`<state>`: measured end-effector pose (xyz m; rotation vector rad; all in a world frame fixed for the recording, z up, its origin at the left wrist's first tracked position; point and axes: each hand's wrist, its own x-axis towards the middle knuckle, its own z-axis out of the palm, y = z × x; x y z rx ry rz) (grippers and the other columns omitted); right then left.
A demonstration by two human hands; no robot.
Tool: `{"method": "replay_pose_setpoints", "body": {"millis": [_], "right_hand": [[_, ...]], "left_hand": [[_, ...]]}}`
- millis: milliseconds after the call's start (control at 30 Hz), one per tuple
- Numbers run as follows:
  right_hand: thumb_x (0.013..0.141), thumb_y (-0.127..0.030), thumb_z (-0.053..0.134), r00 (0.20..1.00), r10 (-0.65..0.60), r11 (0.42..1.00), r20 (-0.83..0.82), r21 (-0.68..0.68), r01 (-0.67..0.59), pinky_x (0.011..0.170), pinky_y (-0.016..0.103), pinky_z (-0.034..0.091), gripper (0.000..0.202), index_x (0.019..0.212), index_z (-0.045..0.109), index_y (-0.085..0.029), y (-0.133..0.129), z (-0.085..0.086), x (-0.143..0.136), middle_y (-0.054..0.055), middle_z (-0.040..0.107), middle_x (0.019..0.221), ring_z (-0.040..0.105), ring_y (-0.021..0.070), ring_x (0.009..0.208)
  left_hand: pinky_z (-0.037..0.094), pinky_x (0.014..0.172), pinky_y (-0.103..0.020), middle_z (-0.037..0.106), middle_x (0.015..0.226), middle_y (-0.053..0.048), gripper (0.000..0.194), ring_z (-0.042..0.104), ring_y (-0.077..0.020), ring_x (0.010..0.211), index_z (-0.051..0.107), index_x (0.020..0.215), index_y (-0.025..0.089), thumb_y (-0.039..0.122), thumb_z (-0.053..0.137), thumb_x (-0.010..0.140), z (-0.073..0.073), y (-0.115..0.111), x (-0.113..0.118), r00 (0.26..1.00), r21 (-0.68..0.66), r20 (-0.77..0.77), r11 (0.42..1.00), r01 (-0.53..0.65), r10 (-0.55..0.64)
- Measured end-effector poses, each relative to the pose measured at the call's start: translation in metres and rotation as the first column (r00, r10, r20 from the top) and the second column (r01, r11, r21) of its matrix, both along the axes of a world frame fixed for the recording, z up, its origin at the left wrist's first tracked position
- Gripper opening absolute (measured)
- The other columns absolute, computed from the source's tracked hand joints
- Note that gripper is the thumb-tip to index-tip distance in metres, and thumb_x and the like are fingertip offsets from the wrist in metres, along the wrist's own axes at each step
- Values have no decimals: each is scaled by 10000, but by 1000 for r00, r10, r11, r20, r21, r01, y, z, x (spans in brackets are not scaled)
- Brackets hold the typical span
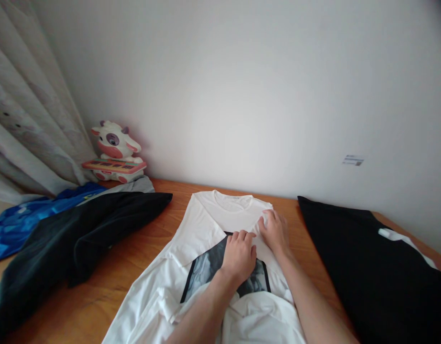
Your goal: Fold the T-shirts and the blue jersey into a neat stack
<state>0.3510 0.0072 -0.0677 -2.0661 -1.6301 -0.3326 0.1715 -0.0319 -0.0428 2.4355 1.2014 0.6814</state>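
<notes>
A white T-shirt (199, 222) with a dark framed print (208, 263) on its front lies on the wooden surface, collar toward the wall. Its left-side sleeve is folded inward across the chest, and the lower part is bunched near me. My left hand (241, 255) is over the print with its fingers curled down on the cloth. At the right shoulder, my right hand (274, 231) has fingers and thumb closed on the fabric. The fingertips of both hands are partly hidden against the shirt.
Left of the shirt lie a dark garment (87, 229) and a blue one (34, 222). A cow-shaped toy keyboard (115, 155) stands by the curtain (30, 105). On the right is a black garment (360, 258) with a white piece. Behind rises a wall (242, 95) with a small label (353, 160).
</notes>
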Motion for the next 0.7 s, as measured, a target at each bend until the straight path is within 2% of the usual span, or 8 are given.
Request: {"method": "replay_pose_setpoints", "body": {"millis": [100,200,300,400,467,567,633,700], "right_hand": [[967,-305,416,1000,18,1000,3,-6,-18,893,335,393,290,1013,673,-179,-5,6,-2,107,726,1034,629,247,1009],[975,-328,434,999,47,998,6,-41,-47,716,291,362,330,796,679,-200,-8,8,-4,67,732,794,637,198,762],[981,-348,455,999,51,996,8,-70,-51,626,292,295,364,732,682,-209,-12,11,-8,61,742,737,631,178,670],[991,-359,463,999,46,993,3,-105,-46,582,304,240,382,722,693,-215,-16,17,-15,54,747,705,631,169,616],[1009,-387,442,999,51,991,-2,-121,-51,574,309,225,409,740,701,-220,-18,23,-22,52,755,717,641,168,617],[1035,-412,390,997,78,986,-15,-149,-79,578,306,228,434,823,718,-224,-20,27,-33,59,774,787,667,172,670],[1023,-413,426,993,117,974,-27,-190,-120,575,300,230,407,809,719,-229,-21,26,-39,52,773,777,670,169,672],[990,-402,495,989,145,962,-41,-229,-150,567,297,226,364,750,711,-232,-22,22,-43,41,762,735,664,165,653]], "left_hand": [[456,955,-455,672,1194,-117,367,601,-310,1116,618,1249,200,162,509,901,3,-1,0,999,-48,-14,998,-29,29],[442,983,-434,668,1186,-112,385,595,-292,1125,584,1270,195,168,539,889,-1,2,-2,999,-92,27,995,-44,47],[449,981,-399,649,1178,-114,466,607,-252,1076,529,1303,180,112,554,843,-12,8,0,981,-140,178,989,-50,75],[482,909,-356,632,1148,-101,498,627,-204,941,519,1276,187,64,563,795,-22,16,3,893,-231,418,970,-75,169],[500,824,-318,629,1119,-80,473,620,-172,848,534,1229,201,61,581,780,-24,20,5,767,-320,584,944,-82,264],[495,692,-254,633,1055,-54,392,596,-137,760,573,1124,206,48,604,767,-18,27,5,503,-490,737,870,-61,451],[489,667,-218,637,1017,-47,343,597,-121,762,600,1048,198,17,620,757,-11,32,2,282,-615,757,789,1,590],[498,682,-199,646,996,-48,304,618,-111,787,606,997,193,-6,620,766,-5,38,-3,33,-706,703,692,148,711]]}}
